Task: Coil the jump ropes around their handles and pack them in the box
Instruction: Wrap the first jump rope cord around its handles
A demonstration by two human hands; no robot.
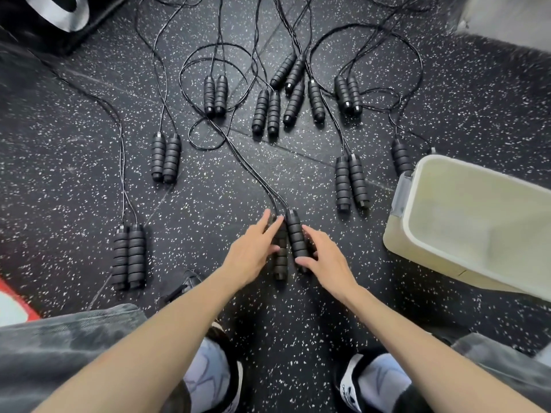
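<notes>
Several black jump ropes with ribbed foam handles lie uncoiled on the speckled rubber floor, their thin cords running away from me. The nearest pair of handles lies side by side right in front of me. My left hand rests on the left handle of that pair, fingers spread over it. My right hand touches the right handle from its right side, fingers apart. Neither hand has closed around a handle. A pale open plastic box stands on the floor to the right and has nothing inside.
Other handle pairs lie at the left, at mid left, beside the box and in a tangled cluster further back. My shoes and knees fill the bottom edge. A black bag sits at the top left.
</notes>
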